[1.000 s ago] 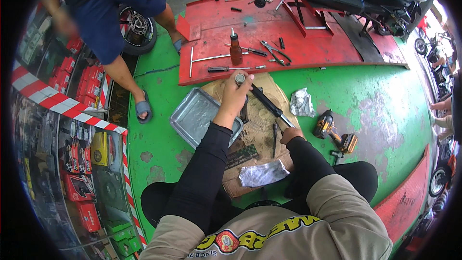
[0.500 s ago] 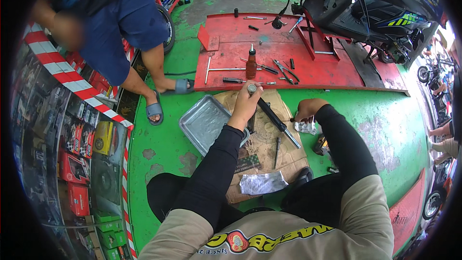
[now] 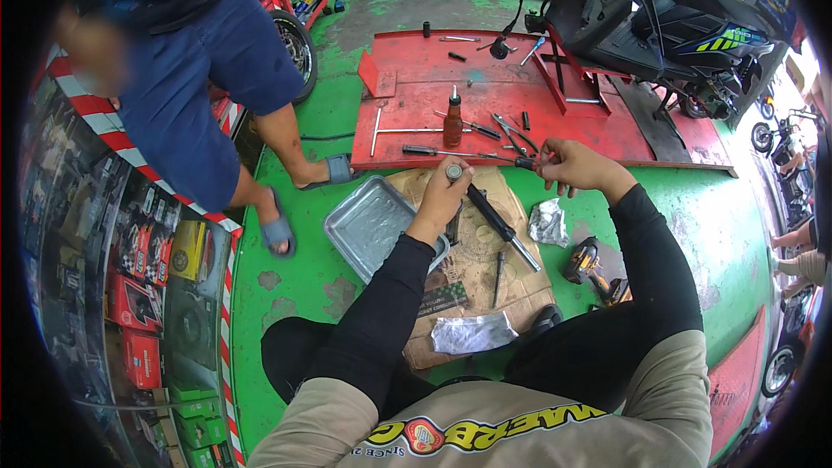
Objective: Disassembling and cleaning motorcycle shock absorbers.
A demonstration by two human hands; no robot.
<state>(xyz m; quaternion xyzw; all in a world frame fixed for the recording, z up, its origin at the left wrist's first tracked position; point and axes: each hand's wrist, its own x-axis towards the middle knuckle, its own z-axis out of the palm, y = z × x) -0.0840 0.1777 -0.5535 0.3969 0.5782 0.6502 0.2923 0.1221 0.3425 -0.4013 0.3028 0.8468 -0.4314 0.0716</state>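
You have the red platform [image 3: 624, 134] ahead, bearing a bottle [image 3: 452, 126], pliers [image 3: 504, 124] and T-bar [image 3: 412, 131]. On the green floor [image 3: 299, 251] nearer you: drill [image 3: 582, 262], tray [image 3: 377, 227], cardboard [image 3: 523, 290]; on the cardboard, a rag [image 3: 472, 333].

Our left arm [image 3: 377, 295] runs up from the lower edge, slanting rightward, black sleeve to the wrist [image 3: 424, 234]. Left hand [image 3: 443, 199] is out in front of our middle, grip closed. Right arm [image 3: 663, 269] swings wide, elbow bent, forearm angling up and inward. Right hand [image 3: 579, 166] sits slightly farther forward than the left, partly curled; can't tell how tightly it's closed. Both hands well apart. Legs [image 3: 572, 360] bent low in front of our torso [image 3: 520, 433]
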